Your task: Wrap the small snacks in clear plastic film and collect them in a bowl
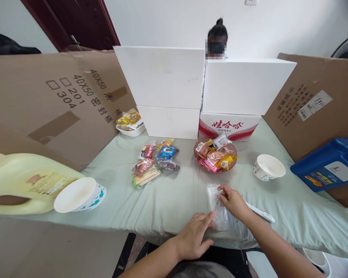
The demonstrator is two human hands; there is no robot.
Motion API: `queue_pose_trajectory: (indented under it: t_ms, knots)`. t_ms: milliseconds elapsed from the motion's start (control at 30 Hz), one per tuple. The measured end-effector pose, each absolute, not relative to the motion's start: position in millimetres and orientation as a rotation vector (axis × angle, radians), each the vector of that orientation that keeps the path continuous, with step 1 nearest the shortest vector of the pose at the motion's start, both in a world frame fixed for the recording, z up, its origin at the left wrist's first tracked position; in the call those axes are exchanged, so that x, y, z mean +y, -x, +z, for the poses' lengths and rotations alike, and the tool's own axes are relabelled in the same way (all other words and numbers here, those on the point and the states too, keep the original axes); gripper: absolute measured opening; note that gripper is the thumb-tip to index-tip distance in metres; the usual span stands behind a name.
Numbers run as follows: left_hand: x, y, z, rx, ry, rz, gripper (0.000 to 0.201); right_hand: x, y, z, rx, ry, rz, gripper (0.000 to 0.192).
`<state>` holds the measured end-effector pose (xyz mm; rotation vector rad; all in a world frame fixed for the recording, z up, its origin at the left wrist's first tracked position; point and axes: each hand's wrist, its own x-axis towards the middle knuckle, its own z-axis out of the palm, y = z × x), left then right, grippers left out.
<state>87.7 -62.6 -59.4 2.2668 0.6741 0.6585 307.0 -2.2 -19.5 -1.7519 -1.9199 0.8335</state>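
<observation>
My right hand [234, 202] pinches the upper right edge of a clear plastic packet [219, 206] between thumb and fingers. The packet lies flat on the cloth-covered bench [174, 200], right of centre in the lower part of the frame. My left hand [193, 236] reaches its lower left edge, fingers stretched out and touching the plastic, thumb set wide of them. A white utensil [262, 213] lies partly hidden by my right forearm. Above the packet, a reddish bowl [200, 161] holds wrapped snacks [216, 156]; more snack packs [146, 175] sit left of centre. A white tub [269, 168] stands at centre right.
</observation>
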Motion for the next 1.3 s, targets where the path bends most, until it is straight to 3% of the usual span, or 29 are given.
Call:
queue_pose_trajectory:
  t_ms: [233,600,1133,1300]
  knots:
    - [-60,-92,-44,0.708,-2.285,0.524,0.051,2,-293,-40,-1.857,1.93,0.52,0.027]
    - [-63,-96,-43,0.797,-2.322,0.561,0.048,9,-273,-46,-2.011,2.028,0.207,0.03]
    - [-70,-97,-56,0.995,-2.153,0.75,0.052,30,-256,-36,-2.076,2.246,0.131,0.022]
    - [-61,-101,-40,1.104,-2.249,0.882,0.034,30,-252,-37,-2.094,2.26,0.089,0.025]
